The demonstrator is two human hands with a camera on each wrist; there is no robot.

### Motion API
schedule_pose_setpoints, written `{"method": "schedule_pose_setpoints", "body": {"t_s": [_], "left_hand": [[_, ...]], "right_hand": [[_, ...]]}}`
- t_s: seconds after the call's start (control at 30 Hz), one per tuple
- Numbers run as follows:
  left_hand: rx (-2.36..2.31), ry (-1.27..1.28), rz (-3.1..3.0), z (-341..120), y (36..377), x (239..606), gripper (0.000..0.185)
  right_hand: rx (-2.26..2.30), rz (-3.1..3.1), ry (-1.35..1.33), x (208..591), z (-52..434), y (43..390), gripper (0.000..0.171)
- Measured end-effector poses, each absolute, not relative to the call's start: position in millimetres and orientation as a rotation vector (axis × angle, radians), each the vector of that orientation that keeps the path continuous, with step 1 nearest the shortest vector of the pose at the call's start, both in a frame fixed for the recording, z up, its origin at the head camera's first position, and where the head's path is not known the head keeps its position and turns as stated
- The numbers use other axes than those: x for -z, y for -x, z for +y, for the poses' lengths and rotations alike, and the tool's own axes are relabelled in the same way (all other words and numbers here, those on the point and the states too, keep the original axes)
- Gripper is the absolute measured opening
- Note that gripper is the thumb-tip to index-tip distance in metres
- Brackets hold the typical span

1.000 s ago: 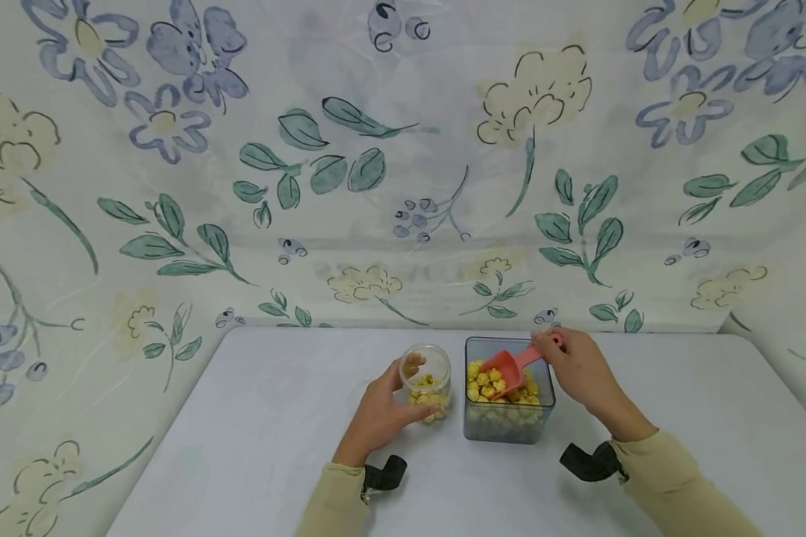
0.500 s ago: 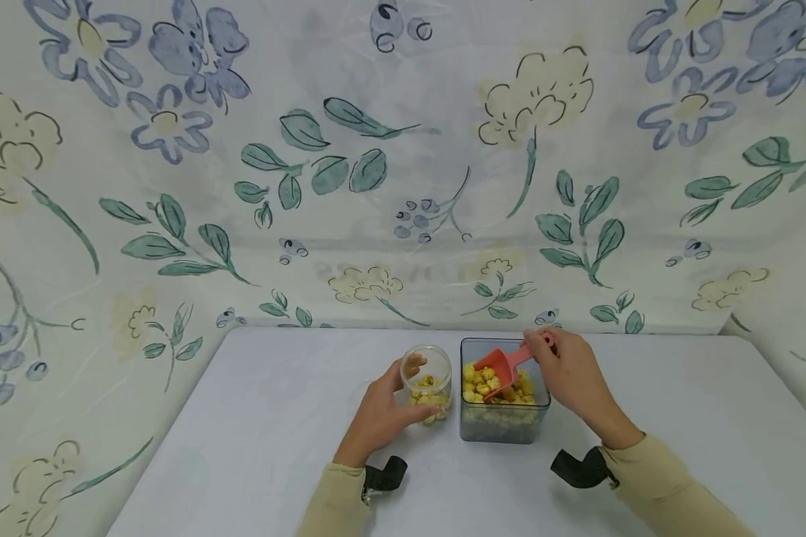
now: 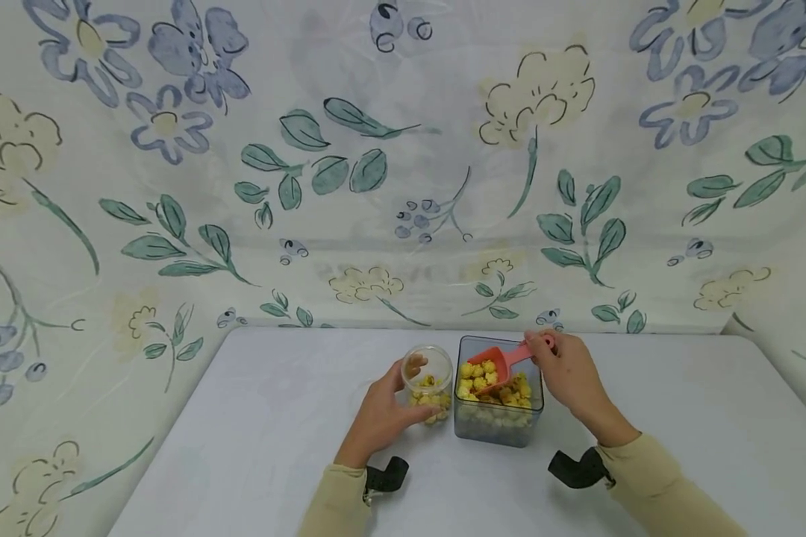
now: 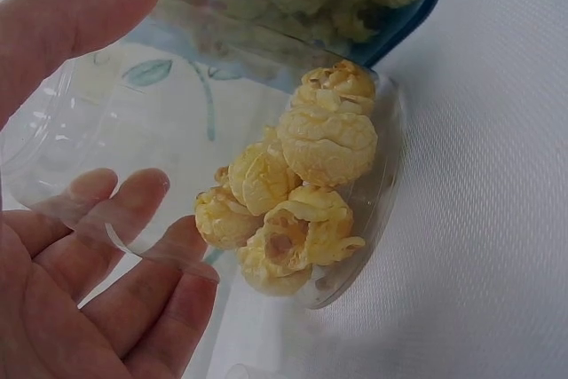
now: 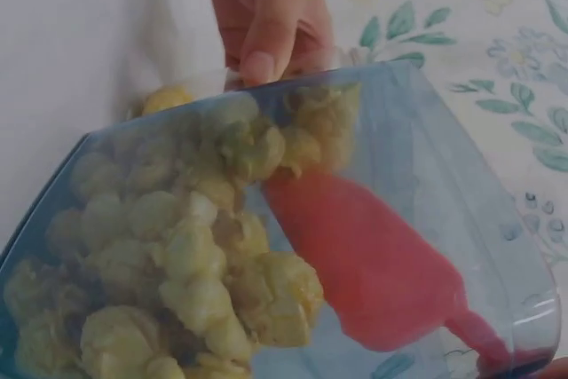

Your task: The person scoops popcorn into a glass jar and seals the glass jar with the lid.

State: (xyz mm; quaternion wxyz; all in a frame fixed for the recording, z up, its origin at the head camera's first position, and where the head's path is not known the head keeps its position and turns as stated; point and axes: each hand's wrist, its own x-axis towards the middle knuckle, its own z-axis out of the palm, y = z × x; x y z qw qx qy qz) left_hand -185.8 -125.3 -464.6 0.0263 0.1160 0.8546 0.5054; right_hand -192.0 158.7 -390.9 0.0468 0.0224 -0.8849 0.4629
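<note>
My left hand holds a clear round jar, thumb on its near side and fingers round the far side. Several pieces of popcorn lie at the bottom of the jar. To the right, a see-through blue-grey bin stands close beside it, partly filled with yellow popcorn. In my right hand, the handle of a coral-red scoop is pinched. The scoop's head sits inside the bin, with popcorn pieces in and around it; the right wrist view shows it through the bin's wall.
White cloth covers the table. Behind it hangs a floral sheet, also along the sides. A black wrist mount is strapped at the left sleeve, another black mount at the right.
The bin has slid left toward the jar and turned slightly. My right hand and the scoop have shifted left with it. The left hand and jar stay nearly in place.
</note>
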Motion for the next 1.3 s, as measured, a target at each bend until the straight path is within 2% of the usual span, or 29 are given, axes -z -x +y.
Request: {"method": "schedule_pose_setpoints", "body": {"t_s": [0.6,1.3], "left_hand": [[-1.56,-0.346,2.64,-125.2,185.2,463.5,0.079],[-1.566,-0.366,2.645,-125.0,184.9,463.0,0.08]], "right_hand": [[-1.695,-2.74,0.193,388.6,165.5,197.8,0.052],[-2.135,-2.462,0.273,399.8,182.8,195.2,0.046]]}}
